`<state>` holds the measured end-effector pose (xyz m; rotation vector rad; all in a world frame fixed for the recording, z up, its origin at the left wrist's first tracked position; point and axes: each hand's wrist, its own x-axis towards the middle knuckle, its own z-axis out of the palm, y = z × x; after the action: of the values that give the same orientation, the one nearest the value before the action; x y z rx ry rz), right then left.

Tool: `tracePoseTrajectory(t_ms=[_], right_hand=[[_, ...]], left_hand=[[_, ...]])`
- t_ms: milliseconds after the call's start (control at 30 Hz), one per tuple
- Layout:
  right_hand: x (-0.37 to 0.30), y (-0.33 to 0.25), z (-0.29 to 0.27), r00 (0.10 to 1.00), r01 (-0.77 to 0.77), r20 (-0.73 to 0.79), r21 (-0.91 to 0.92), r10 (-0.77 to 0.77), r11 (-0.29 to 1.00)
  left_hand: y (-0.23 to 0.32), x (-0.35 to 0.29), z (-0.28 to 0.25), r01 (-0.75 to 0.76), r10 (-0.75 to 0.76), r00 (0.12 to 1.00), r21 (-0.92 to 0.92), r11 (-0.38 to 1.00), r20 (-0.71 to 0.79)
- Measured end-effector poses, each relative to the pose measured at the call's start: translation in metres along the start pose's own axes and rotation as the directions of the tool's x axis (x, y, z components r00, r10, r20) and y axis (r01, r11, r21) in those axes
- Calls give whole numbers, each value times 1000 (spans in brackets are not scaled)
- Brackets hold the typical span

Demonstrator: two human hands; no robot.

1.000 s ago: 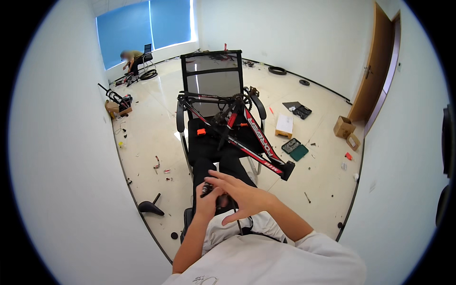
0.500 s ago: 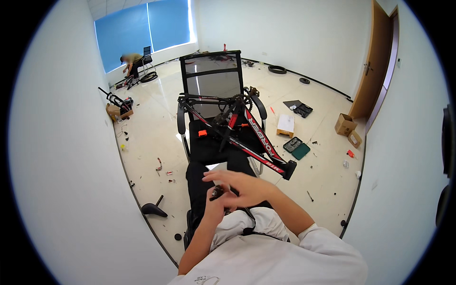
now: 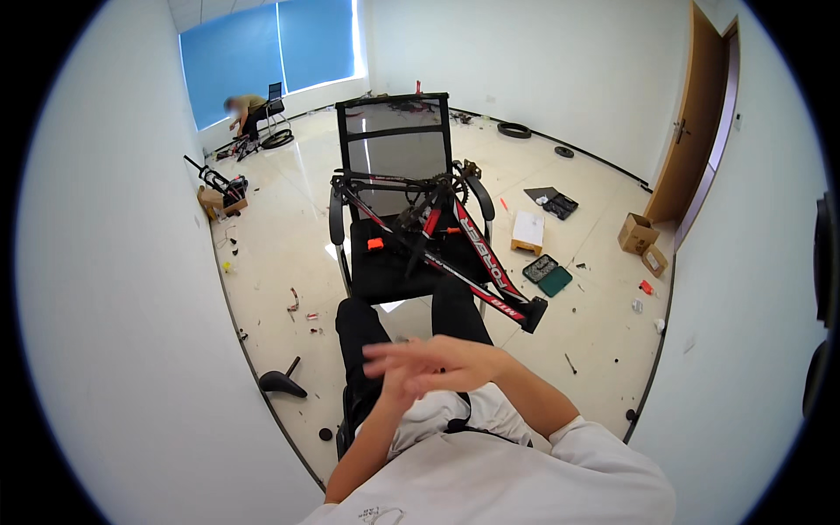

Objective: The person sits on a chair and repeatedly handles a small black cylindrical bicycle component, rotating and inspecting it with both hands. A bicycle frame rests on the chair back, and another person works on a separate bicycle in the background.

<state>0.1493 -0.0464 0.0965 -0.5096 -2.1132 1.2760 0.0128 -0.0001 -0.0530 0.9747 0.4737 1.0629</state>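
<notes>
My right hand (image 3: 446, 354) crosses above my left, palm down, with its fingers stretched out toward the left and blurred at the tips. Under it, my left hand (image 3: 399, 385) is mostly covered; its visible part looks closed. Whatever it holds is hidden now, though a small dark part showed in it a moment before. Both hands are over my lap. Beyond my knees, a black and red bicycle frame (image 3: 479, 254) leans across a black mesh-backed office chair (image 3: 394, 140), its head tube sticking out past the right side. An orange object (image 3: 375, 244) sits on the seat.
Right of the chair are an open green tool case (image 3: 554, 280), a white-topped box (image 3: 528, 229), a black case (image 3: 560, 206) and cardboard boxes (image 3: 637, 234). A bicycle saddle (image 3: 282, 383) lies at left, near small scattered parts. A person (image 3: 248, 114) bends over at the far left.
My right hand has shifted slightly down and left over my left hand, covering the dark part that showed there. My knees have spread apart, and the pale sheet between them no longer shows.
</notes>
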Motion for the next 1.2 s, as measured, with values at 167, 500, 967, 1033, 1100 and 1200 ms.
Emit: tracePoseTrajectory(t_ms=[167,500,967,1033,1100,1200], right_hand=[[5,35,-46,936,-241,-322,-303,139,922],[-22,33,-18,933,-196,319,59,168,979],[-18,-11,-39,972,-230,37,-10,230,973],[-11,20,-45,961,-246,-212,-360,178,900],[-12,29,-56,789,-411,199,-533,582,740],[-28,19,-36,874,-236,437,2,211,972]], left_hand=[[41,-6,29,96,-103,991,-81,992,-84],[37,2,-6,-94,120,972,136,986,-200],[59,-8,32,-72,88,980,91,993,-176],[72,-16,37,-85,96,987,94,992,-125],[76,-9,31,-103,102,982,1,995,-156],[68,-2,21,-88,98,965,52,995,-242]])
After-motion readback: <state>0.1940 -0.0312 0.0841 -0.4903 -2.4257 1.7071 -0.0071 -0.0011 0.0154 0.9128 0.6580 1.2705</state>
